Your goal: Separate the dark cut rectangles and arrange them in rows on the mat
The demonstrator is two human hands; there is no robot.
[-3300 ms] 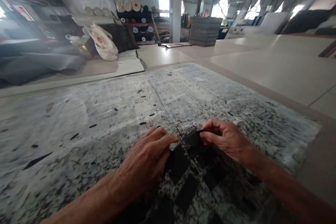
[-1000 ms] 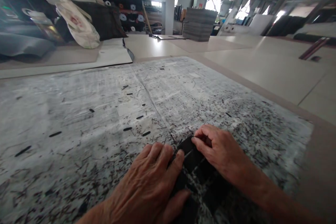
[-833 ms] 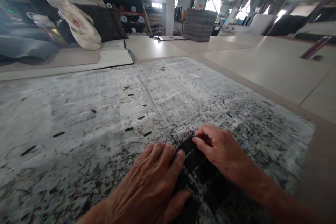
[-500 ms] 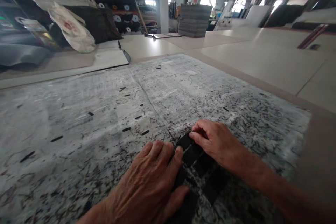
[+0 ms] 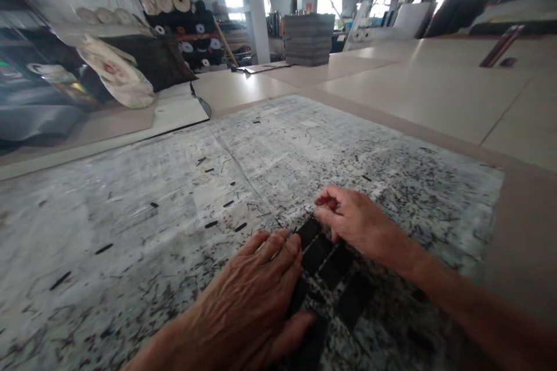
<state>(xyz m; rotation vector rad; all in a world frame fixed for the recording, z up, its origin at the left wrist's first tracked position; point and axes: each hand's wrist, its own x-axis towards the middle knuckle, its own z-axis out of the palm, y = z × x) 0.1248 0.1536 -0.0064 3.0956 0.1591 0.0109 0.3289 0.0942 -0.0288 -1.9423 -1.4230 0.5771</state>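
Note:
In the lower middle of the head view, several small dark rectangular pieces [image 5: 334, 266] lie in a slanting row, split by narrow pale gaps. My left hand [image 5: 256, 290] is spread flat, palm down, along the left side of the row. Its thumb rests apart on a dark piece [image 5: 311, 339] nearer to me. My right hand [image 5: 354, 217] is at the far end of the row, by the farthest piece [image 5: 307, 233]. Its fingers are curled in with thumb and forefinger together. Whatever may be between those fingertips is too small to make out.
A worn, pale work surface [image 5: 143, 151] is littered with dark threads and short black scraps [image 5: 211, 224]. Behind it stands a stack of dark sheets [image 5: 308, 39]. A cloth bag [image 5: 115, 72] lies at left, near shelved fabric rolls [image 5: 180, 0]. A broad pale tabletop [image 5: 426, 93] stretches right.
My right hand has shifted slightly up and away from the farthest dark piece, uncovering more of the row. My left hand stays flat beside the row. The view has swung a little.

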